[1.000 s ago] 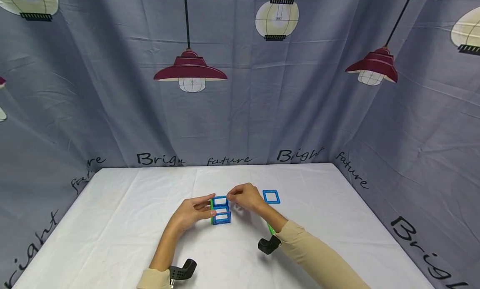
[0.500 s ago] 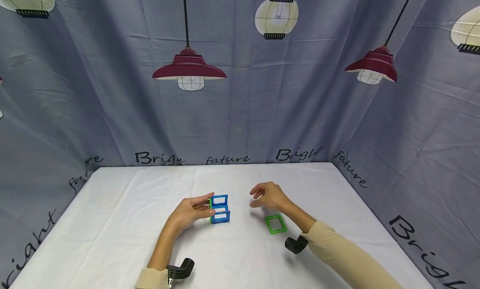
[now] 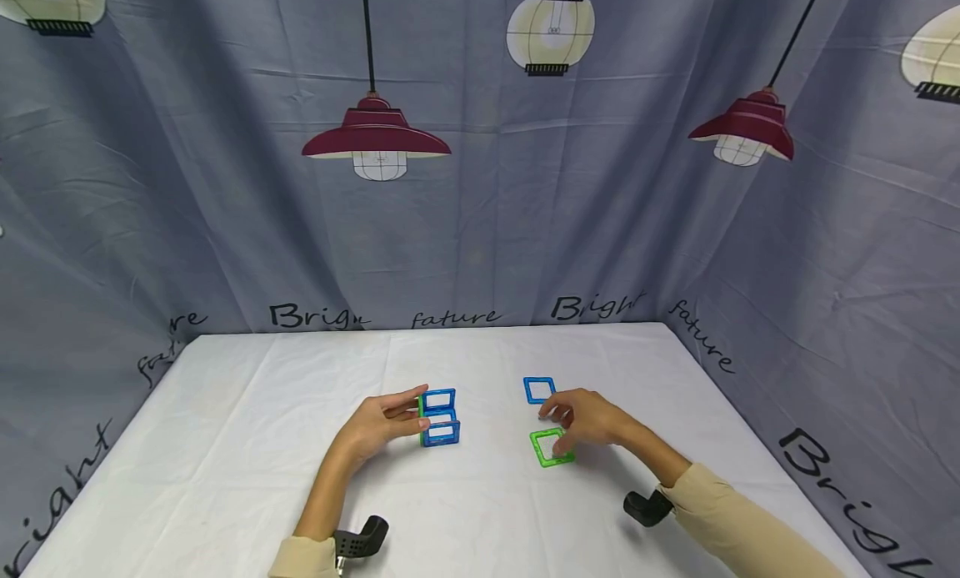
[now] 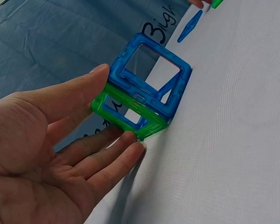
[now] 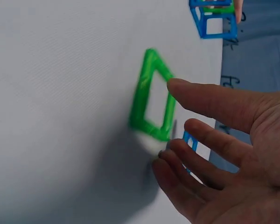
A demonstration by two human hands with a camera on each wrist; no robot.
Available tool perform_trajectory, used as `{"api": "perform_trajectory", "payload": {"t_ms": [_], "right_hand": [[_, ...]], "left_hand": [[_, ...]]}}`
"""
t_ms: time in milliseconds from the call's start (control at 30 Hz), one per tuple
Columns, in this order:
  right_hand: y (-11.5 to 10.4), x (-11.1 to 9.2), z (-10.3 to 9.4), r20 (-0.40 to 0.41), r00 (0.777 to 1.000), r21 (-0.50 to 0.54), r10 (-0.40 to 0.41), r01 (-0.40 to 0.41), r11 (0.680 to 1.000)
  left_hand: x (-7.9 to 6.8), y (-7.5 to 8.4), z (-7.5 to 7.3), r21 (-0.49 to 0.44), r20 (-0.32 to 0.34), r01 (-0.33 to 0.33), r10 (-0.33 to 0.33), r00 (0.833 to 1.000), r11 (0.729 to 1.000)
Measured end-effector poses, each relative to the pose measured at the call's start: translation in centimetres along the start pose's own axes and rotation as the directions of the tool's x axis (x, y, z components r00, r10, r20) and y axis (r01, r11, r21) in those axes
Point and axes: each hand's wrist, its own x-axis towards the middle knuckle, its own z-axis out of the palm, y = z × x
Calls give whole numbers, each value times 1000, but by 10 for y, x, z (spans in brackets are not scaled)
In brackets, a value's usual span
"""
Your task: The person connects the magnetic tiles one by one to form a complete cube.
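Note:
In the head view my left hand (image 3: 382, 424) steadies a small structure of magnetic tiles (image 3: 441, 433), made of blue square frames with a green one on its left side. The left wrist view has the thumb at a top corner of the green tile (image 4: 126, 105) and the fingertips at its lower edge. Curved, spread fingers of my right hand (image 3: 592, 418) hover by a loose green square tile (image 3: 546, 462) lying on the table. Its thumb overlaps that tile's edge in the right wrist view; whether they touch, I cannot tell. A loose blue square tile (image 3: 527, 390) lies just behind.
A white cloth covers the table (image 3: 285, 394). A grey curtain (image 3: 480, 228) printed with lamps and lettering rises behind it and at both sides. Each wrist wears a black camera mount, such as the left one (image 3: 363, 538).
My right hand has left the tile structure and moved right and toward me, to the loose green tile. The left hand stays at the structure.

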Motion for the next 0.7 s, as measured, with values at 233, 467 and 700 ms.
{"api": "perform_trajectory", "payload": {"t_ms": [233,467,700], "right_hand": [[16,-12,0,20,1000,2,3,-3,1000],[21,-13,7,-12,999,-49,-41,40,998],[18,-11,12,-56,997,-31,-49,47,998]], "left_hand": [[0,0,0,10,-6,1,-1,1000,1000],[0,0,0,4,-5,3,-3,1000,1000],[-1,0,0,13,-13,9,-9,1000,1000]]}}
